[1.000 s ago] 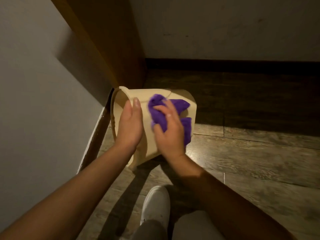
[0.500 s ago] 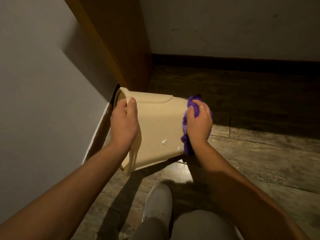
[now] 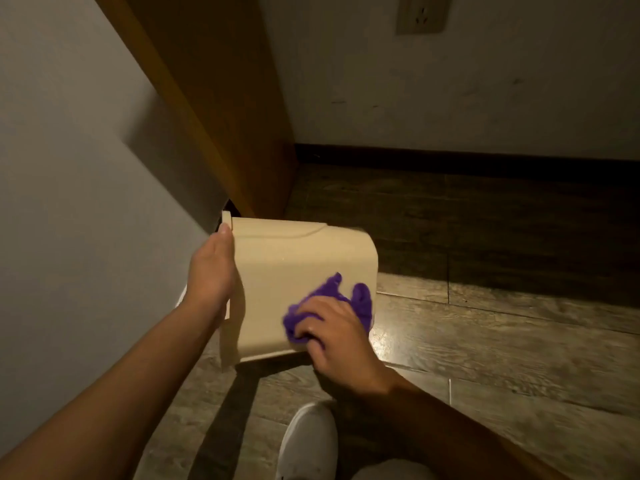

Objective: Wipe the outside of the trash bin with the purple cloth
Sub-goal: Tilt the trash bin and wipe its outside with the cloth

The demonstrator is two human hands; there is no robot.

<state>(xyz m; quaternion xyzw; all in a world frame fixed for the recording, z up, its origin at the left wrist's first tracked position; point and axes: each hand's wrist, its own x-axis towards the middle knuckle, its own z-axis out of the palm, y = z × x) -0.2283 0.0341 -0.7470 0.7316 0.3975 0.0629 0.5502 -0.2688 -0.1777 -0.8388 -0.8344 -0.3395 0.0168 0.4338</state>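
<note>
Since 0.5 s ago my right hand (image 3: 341,336) slid the purple cloth (image 3: 332,299) off the bin's far right edge onto the broad side facing me, lower right part; my left hand kept its grip at the rim end.

Count: 1 trash bin (image 3: 294,271), 1 cloth, 2 hands, 1 white shoe (image 3: 308,441), 1 wall socket (image 3: 420,12).

Left hand (image 3: 211,275): clamped on the bin's left, open end, thumb tip just under the rim lip; the other fingers are hidden behind the bin. Right hand: fingers curled shut on the bunched cloth, pressing it flat to the bin wall.

Bin is tipped on its side, lifted off the wood floor (image 3: 485,341), mouth toward the grey wall (image 3: 69,168) on the left, base to the right. Brown wooden panel (image 3: 214,98) stands just behind it; dark baseboard (image 3: 450,157) runs along the back wall. My shoe sits below the bin, apart from it.

Bin look: beige plastic, rounded corners, a raised stepped ridge along the top edge, dull sheen. Cloth and my right hand cover its lower right corner.
</note>
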